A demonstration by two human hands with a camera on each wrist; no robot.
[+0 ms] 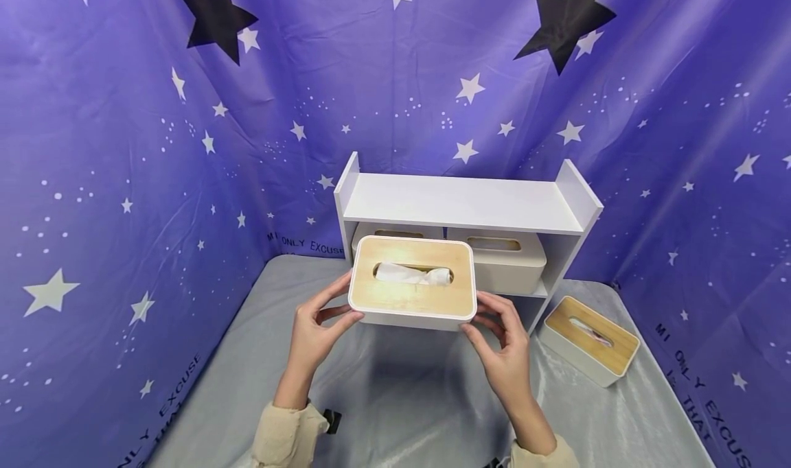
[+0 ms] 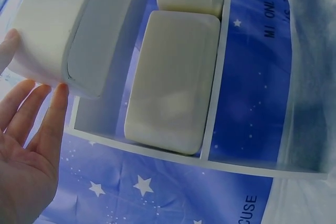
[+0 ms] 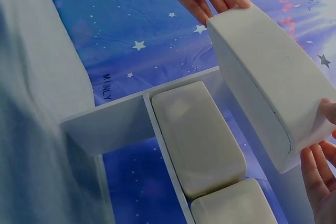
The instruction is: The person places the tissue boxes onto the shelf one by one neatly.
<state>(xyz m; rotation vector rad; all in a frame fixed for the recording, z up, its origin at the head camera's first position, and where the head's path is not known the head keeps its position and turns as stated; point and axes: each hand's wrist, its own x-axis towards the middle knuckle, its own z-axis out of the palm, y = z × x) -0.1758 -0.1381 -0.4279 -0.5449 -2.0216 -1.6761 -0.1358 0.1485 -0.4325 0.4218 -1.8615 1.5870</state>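
Observation:
A white tissue box (image 1: pixel 410 302) with a pale wooden lid is held up in front of a white shelf unit (image 1: pixel 460 200). White tissue (image 1: pixel 413 274) shows in the lid's slot. My left hand (image 1: pixel 314 331) grips the box's left end between thumb and fingers, and my right hand (image 1: pixel 508 351) grips its right end the same way. From the left wrist view, the plain white side of the held box (image 2: pixel 50 24) shows above my left fingers. Two similar boxes stand side by side on the shelf's middle level: the right one (image 1: pixel 507 277) and the partly covered left one (image 1: pixel 364 235).
Another wood-topped tissue box (image 1: pixel 590 337) sits angled on the grey cloth (image 1: pixel 247 358), right of the shelf. Purple star-printed curtains (image 1: pixel 395 97) enclose the back and sides. Raised side panels (image 1: pixel 577 193) edge the shelf top. A small black item lies near my left sleeve.

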